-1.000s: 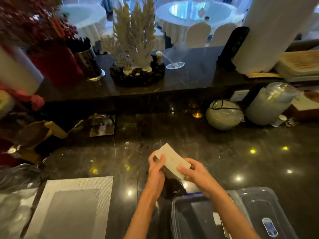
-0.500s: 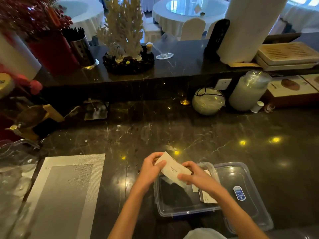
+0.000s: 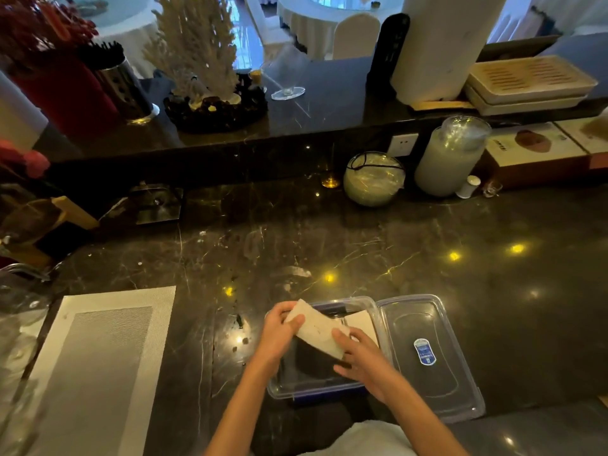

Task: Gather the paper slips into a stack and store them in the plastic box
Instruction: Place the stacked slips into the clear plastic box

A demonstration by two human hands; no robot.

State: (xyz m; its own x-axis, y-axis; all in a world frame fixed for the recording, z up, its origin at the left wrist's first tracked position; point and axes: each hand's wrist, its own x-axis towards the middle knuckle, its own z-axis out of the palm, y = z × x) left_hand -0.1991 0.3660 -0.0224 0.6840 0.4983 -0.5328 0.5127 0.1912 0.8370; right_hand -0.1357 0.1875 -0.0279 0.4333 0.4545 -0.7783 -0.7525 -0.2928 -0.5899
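A clear plastic box (image 3: 378, 311) sits on the dark marble counter near the front edge. I hold a stack of white paper slips (image 3: 317, 329) tilted over the box's opening. My left hand (image 3: 278, 330) grips the stack's upper left end and my right hand (image 3: 358, 355) grips its lower right end. Another white slip (image 3: 365, 322) lies inside the box by its right wall. The box's clear lid (image 3: 427, 357), with a blue sticker, lies flat just right of the box.
A grey woven placemat (image 3: 98, 363) lies at the left. A round glass bowl (image 3: 373, 179), a wrapped white canister (image 3: 450, 158) and cartons stand along the back. A raised ledge behind carries a coral ornament (image 3: 200, 60), a utensil holder and stacked trays.
The stack in both hands has come down from above the counter to just over the box's opening. The view has tilted down, so box and lid show more fully.
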